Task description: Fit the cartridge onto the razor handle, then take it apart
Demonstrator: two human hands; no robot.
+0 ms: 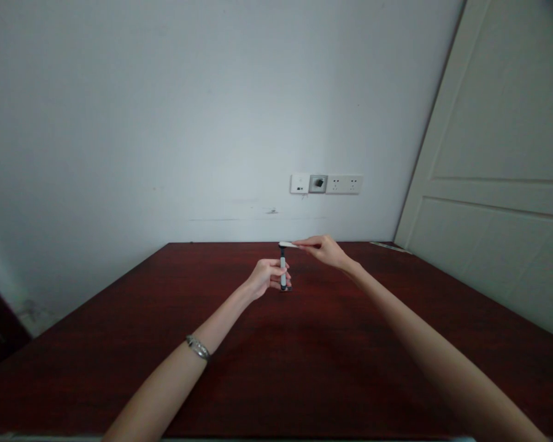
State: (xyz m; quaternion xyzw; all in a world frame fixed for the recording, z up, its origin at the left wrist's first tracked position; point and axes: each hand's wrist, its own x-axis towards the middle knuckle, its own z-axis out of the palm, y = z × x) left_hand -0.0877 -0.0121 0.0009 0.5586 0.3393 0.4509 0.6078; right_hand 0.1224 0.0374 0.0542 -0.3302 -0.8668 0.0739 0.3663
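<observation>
A small white-and-black stand [282, 271] is upright on the dark red table, with a pale post, dark joints at its top and bottom, and a little flat base. It looks like a folding phone stand. Wrapped around the post from the left are the fingers of my left hand [263, 276]. My right hand [321, 248] pinches the right end of the flat white top plate [287, 245], which lies nearly level over the post. Part of the base is hidden behind my left fingers.
The table [120, 344] reaches back to a white wall [166, 123] with a row of sockets [344, 184]. A pale panelled door [498, 153] stands at the right. A thin flat strip [389, 247] lies at the table's far right edge. A metal bracelet [198, 348] circles my left wrist.
</observation>
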